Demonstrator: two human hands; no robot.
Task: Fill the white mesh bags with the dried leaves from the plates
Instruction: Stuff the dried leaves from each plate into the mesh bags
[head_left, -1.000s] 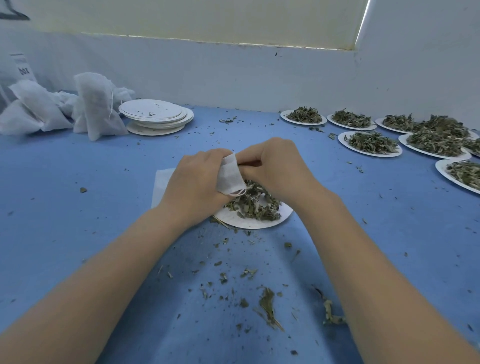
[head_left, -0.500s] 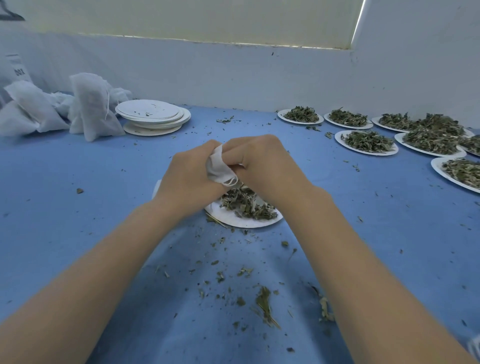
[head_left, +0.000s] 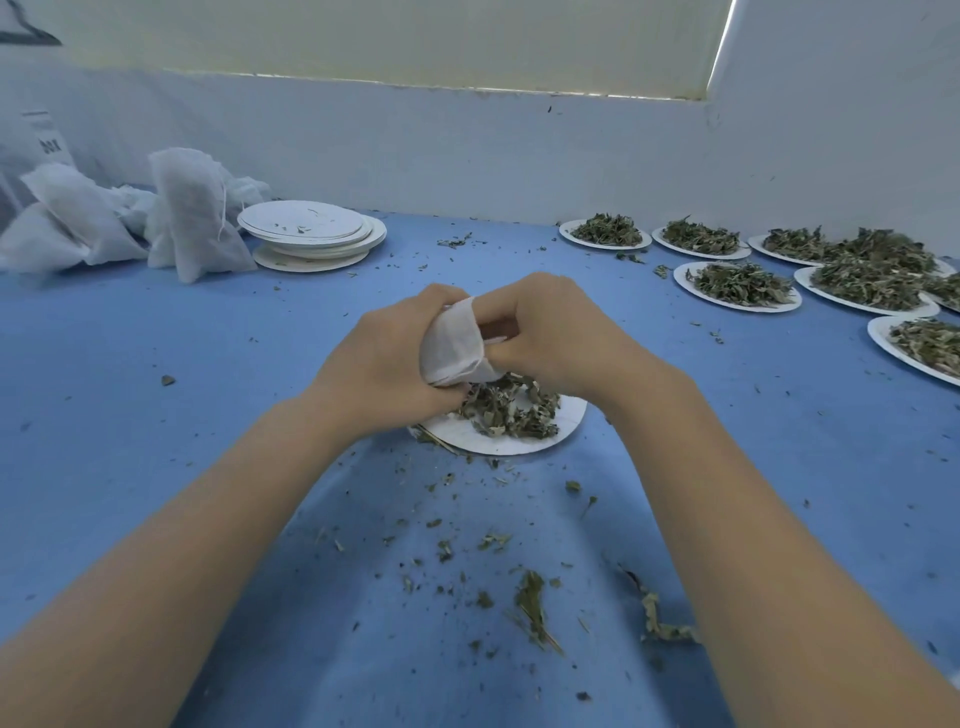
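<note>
A: Where is the small white mesh bag (head_left: 453, 343)?

B: Clamped between both hands, above the round white paper plate (head_left: 511, 439) of dried green leaves (head_left: 506, 408) mid-tabletop. The left hand (head_left: 387, 366) grips its side; the right hand (head_left: 558, 332) pinches its mouth.

A: And the rest of the blue tabletop (head_left: 156, 415)?

B: Filled white mesh bags (head_left: 192, 213) lie at the far left corner, beside a stack of empty white plates (head_left: 311, 234). More leaf-laden plates (head_left: 737, 286) line the far right edge. Leaf crumbs (head_left: 530, 603) litter the near edge.
</note>
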